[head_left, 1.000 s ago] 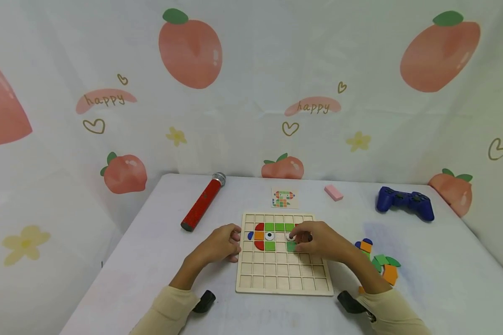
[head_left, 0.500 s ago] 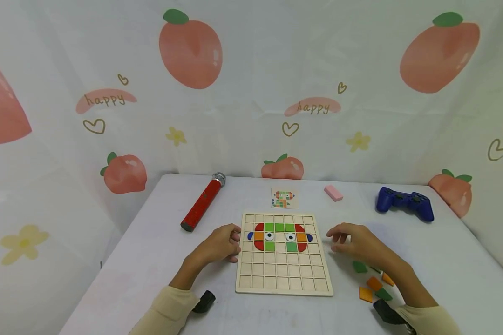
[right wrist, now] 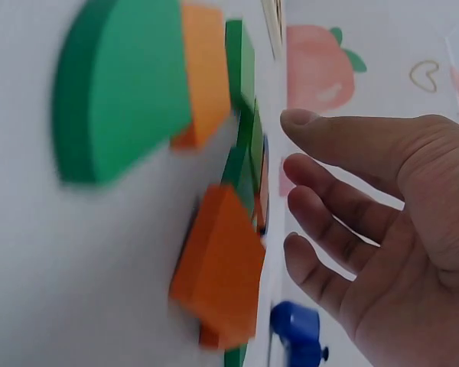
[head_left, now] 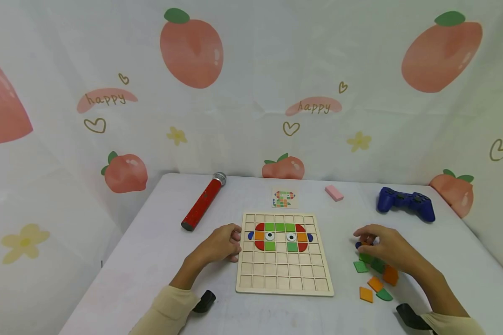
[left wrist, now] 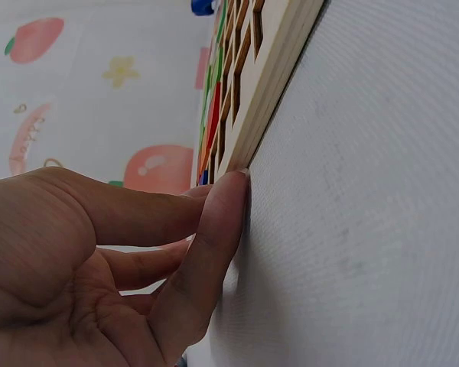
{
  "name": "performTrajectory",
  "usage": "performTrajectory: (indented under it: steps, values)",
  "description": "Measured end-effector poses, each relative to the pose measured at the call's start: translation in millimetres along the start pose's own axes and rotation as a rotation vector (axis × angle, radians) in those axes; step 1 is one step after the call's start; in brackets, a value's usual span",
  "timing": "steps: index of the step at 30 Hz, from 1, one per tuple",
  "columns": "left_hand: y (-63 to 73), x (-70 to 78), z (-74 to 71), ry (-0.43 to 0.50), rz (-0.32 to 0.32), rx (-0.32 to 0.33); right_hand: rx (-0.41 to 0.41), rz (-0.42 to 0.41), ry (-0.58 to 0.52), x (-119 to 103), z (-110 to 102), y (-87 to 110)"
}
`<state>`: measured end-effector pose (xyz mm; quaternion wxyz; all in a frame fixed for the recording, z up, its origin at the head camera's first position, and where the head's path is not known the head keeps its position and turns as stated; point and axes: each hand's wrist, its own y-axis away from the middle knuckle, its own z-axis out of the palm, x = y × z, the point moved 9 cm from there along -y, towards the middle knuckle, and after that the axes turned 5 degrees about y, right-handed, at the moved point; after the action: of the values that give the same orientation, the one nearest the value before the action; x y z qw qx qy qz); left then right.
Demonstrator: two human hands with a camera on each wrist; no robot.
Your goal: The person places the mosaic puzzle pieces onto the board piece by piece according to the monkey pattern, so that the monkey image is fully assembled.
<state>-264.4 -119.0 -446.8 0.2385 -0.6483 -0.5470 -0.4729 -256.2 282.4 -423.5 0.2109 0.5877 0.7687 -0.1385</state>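
A wooden grid board (head_left: 285,270) lies mid-table, its upper squares filled with red, green, orange and blue tiles and two eye tiles (head_left: 291,237). My left hand (head_left: 223,243) rests at the board's left edge. Seen from the left wrist, a fingertip touches the board's side (left wrist: 271,84). My right hand (head_left: 383,244) is over the loose tiles to the right, its fingers loosely bent. Beneath and beside it lie a blue tile (head_left: 358,244), green tiles (head_left: 360,266) and orange tiles (head_left: 366,294). From the right wrist, nothing shows between the fingers; an orange tile (right wrist: 222,267) lies near them.
Behind the board lies a small pattern card (head_left: 284,198). A red microphone (head_left: 202,203) is at the back left. Toward the back right are a pink block (head_left: 333,193) and a blue game controller (head_left: 404,204). A printed curtain (head_left: 251,93) hangs behind the table.
My right hand has moved right, from the eye tile on the board to above the loose tiles. The board's right-hand tiles are now uncovered. My left hand has stayed at the board's edge.
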Motion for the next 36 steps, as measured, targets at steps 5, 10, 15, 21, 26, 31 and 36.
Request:
performTrajectory:
  steps: [5,10,15,21,26,31,36]
  values:
    - [0.0,-0.2,-0.4,-0.003,0.004,0.000,0.002,0.044,0.043,12,-4,3.4]
    - [-0.4,-0.9,-0.1,-0.009,0.006,0.001,-0.020,0.085,0.062,22,-5,3.8]
    - [0.6,-0.1,-1.4,-0.006,0.006,0.003,-0.017,0.084,0.065,25,-7,5.1]
    - [0.7,0.4,-1.2,0.002,0.002,0.001,-0.027,0.085,0.063,26,-5,4.5]
    - [0.0,-0.8,-0.2,0.004,-0.009,-0.001,-0.055,0.103,0.062,28,-3,3.6]
    - [-0.3,-0.3,-0.3,0.000,-0.012,0.001,-0.062,0.104,0.074,30,-7,3.6]
    - [0.4,0.2,-0.4,0.002,-0.012,0.003,-0.077,0.126,0.059,35,-9,3.7]
